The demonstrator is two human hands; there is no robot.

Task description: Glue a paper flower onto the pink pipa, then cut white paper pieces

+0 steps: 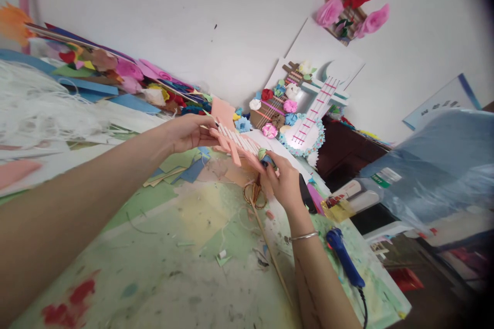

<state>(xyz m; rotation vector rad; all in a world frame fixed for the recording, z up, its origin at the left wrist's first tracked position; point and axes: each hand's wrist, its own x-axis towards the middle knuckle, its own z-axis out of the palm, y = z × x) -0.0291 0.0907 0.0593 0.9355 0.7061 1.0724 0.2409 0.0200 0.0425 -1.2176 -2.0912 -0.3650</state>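
Note:
A craft piece of white paper rolls with pink strips (240, 143) is held above the table between my hands. My left hand (190, 132) grips its left end, fingers curled behind it and thumb on top. At the right end, my right hand (283, 179) has its fingers closed around a small blue and green paper flower (265, 156) against the craft piece. Whether the flower is attached cannot be seen. Just below lie gold-handled scissors (249, 196), partly hidden behind my right hand, and a thin wooden stick (272, 249).
A blue glue gun (345, 257) with a black cord lies at the right on the stained table (154, 272). Paper scraps (189, 169) cover the back. White shredded strands (42, 105) pile up at the left. A paper guitar (309, 126) leans by the wall; a blue plastic bag (432, 159) is at right.

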